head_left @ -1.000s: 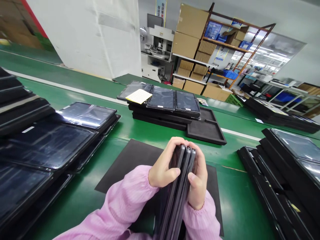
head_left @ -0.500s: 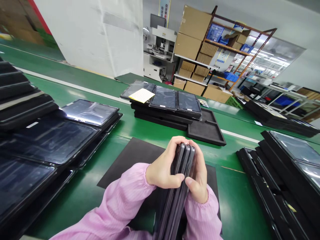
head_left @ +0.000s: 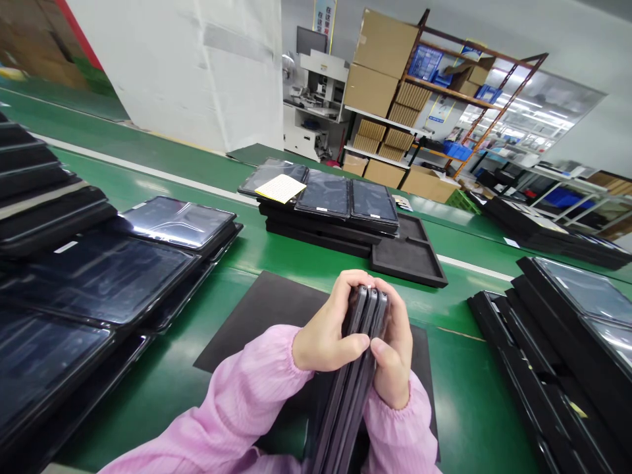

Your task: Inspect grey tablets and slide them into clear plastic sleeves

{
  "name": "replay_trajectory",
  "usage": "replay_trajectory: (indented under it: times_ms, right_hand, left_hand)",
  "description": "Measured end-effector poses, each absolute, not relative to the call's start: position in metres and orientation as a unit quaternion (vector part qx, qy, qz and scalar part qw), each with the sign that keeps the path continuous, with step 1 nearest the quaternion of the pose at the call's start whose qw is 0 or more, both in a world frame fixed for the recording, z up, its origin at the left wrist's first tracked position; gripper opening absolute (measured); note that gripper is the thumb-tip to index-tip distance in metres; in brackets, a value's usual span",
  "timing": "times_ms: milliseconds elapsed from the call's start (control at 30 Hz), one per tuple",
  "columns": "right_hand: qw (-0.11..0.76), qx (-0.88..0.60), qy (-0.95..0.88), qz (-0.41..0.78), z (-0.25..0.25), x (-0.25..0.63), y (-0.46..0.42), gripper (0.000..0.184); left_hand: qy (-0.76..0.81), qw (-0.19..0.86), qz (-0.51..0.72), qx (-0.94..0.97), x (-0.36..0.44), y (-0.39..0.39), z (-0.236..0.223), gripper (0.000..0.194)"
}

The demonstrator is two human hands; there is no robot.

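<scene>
Three dark tablets (head_left: 345, 388) stand on edge, pressed together face to face, with their far ends pointing away from me. My left hand (head_left: 332, 329) wraps round their left side, its thumb lying along the near edges. On the other side my right hand (head_left: 394, 342) closes round them, its thumb almost meeting the left one. The fingertips of both hands come together at the far end. Under the tablets lies a black mat (head_left: 257, 316) on the green bench. Their lower ends run out of view at the bottom, between the pink sleeves.
Stacked black trays with film-covered tablets (head_left: 99, 270) fill the left. Ahead is another tray stack (head_left: 320, 230) with tablets and a yellow-edged paper (head_left: 280, 189) on top, beside a black foam tray (head_left: 409, 253). More trays with tablets (head_left: 582, 289) stand at right.
Both hands stay closed round the tablets. The hands and the tablets' far ends have shifted very slightly to the right; the stacks around them stay put.
</scene>
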State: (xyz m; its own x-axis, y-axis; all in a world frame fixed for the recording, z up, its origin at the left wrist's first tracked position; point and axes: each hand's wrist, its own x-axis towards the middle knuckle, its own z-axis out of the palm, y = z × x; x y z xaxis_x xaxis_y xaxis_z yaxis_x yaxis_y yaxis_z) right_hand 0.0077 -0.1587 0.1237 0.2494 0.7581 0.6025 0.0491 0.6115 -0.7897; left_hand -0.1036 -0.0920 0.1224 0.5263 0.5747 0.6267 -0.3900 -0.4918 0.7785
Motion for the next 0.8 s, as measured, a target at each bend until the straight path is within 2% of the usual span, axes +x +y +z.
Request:
replay_trajectory:
  times_ms: [200,433,600,800]
  right_hand:
    - [0.747,-0.372,-0.494,0.242,0.130,0.006,-0.161,0.032]
    - [0.757,-0.379,-0.477,0.234,0.133,0.002,-0.166,0.032]
    - [0.759,-0.377,-0.476,0.233,0.134,0.000,-0.166,0.030]
    - [0.763,-0.396,-0.467,0.208,0.140,0.000,-0.168,0.027]
  left_hand:
    - [0.047,0.525,0.472,0.707,-0.100,-0.096,0.126,0.045]
    - [0.084,0.543,0.499,0.670,-0.098,-0.106,0.127,0.028]
    - [0.071,0.539,0.511,0.666,-0.097,-0.107,0.126,0.025]
    - [0.084,0.536,0.483,0.687,-0.095,-0.107,0.127,0.030]
